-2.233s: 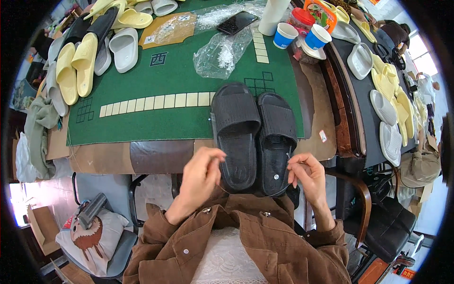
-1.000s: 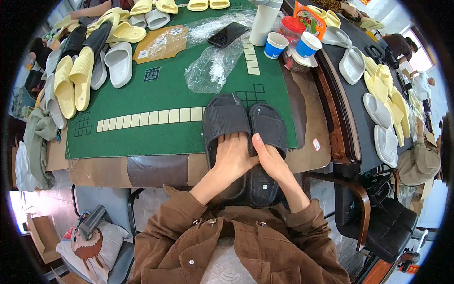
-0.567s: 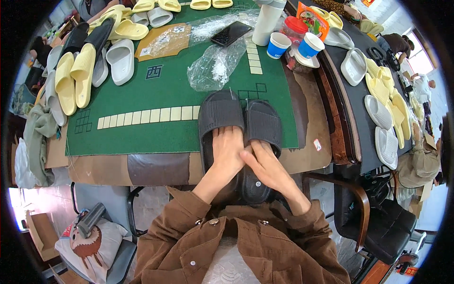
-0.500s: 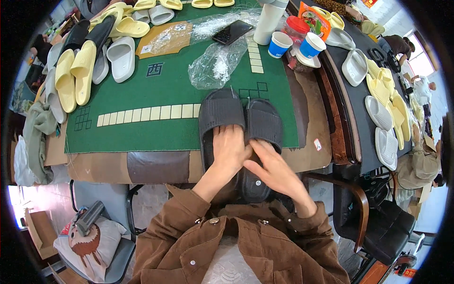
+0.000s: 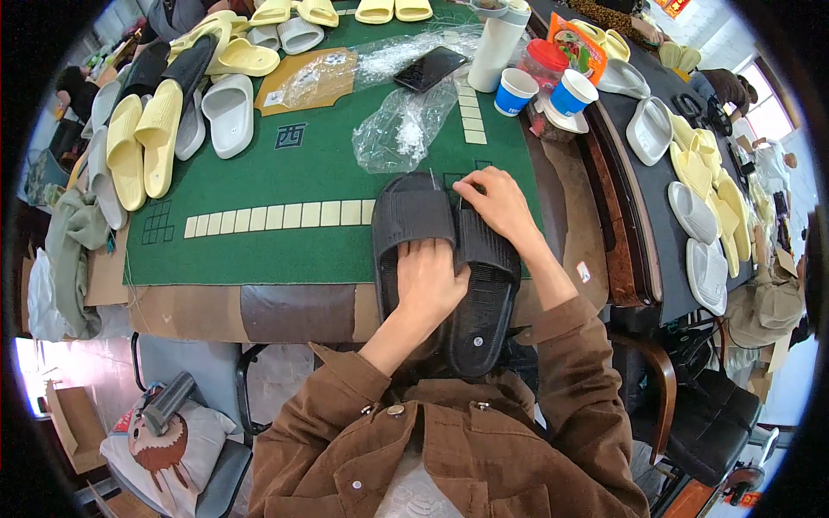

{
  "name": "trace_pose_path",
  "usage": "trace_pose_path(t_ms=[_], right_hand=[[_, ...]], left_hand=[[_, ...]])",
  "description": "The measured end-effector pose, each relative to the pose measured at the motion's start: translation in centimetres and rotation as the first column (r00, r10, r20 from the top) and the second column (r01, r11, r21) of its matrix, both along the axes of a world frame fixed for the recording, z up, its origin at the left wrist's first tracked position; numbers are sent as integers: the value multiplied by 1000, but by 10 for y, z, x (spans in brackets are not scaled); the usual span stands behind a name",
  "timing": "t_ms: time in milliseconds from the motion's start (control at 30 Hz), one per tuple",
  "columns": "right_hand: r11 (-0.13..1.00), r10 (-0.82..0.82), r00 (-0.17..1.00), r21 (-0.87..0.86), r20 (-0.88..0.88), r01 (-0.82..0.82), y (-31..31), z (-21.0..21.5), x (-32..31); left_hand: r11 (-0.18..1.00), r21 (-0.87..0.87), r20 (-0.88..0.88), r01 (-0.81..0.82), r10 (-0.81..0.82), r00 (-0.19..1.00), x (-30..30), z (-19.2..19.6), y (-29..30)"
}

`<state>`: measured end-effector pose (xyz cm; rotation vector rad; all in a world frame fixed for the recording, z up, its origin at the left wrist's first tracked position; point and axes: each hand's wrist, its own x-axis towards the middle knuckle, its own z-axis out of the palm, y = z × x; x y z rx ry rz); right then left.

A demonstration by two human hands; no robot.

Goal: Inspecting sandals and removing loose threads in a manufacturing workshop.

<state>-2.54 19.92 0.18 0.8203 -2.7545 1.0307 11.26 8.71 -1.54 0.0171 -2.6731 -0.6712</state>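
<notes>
A pair of black slippers (image 5: 480, 332) stands side by side at the table's front edge, toes pointing away from me. My left hand (image 5: 427, 281) has its fingers pushed under the strap of the left slipper (image 5: 414, 216) and holds it; the fingertips are hidden. Over the toe of the right slipper, my right hand (image 5: 496, 200) is closed in a pinch, and what lies between its fingertips is too small to make out. A thin pale thread sticks up at the left slipper's toe.
The green mat (image 5: 259, 177) bears a crumpled clear bag (image 5: 401, 134), a phone (image 5: 429, 69), a white bottle (image 5: 498, 47) and paper cups (image 5: 515, 91). Yellow and grey slippers (image 5: 161, 138) lie at the left, more on the right-hand table (image 5: 691, 207). Chairs flank me.
My right hand has moved from the right slipper's strap up to its toe. My left hand stays under the left strap. The view has shifted slightly.
</notes>
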Motion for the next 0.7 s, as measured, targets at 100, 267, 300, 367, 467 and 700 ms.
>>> trace_pose_path(t_ms=[100, 267, 300, 367, 467, 700], right_hand=[[999, 32, 990, -24, 136, -29, -7, 6, -2], [963, 74, 931, -268, 357, 26, -17, 12, -4], [917, 144, 878, -395, 457, 55, -20, 13, -6], [899, 156, 839, -427, 521, 98, -25, 15, -10], [917, 73, 859, -372, 506, 141, -31, 7, -18], [986, 69, 940, -164, 335, -14, -48, 18, -2]], left_hand=[[1000, 15, -15, -19, 19, 1000, -2, 0, -1], [1000, 1, 17, -5, 5, 1000, -2, -3, -2], [1000, -9, 29, -4, 4, 1000, -3, -2, -2], [1000, 20, 58, 9, -10, 998, -2, 1, -3], [998, 57, 111, 28, -35, 993, -2, 4, -1], [999, 43, 136, 32, -38, 990, 0, 2, -3]])
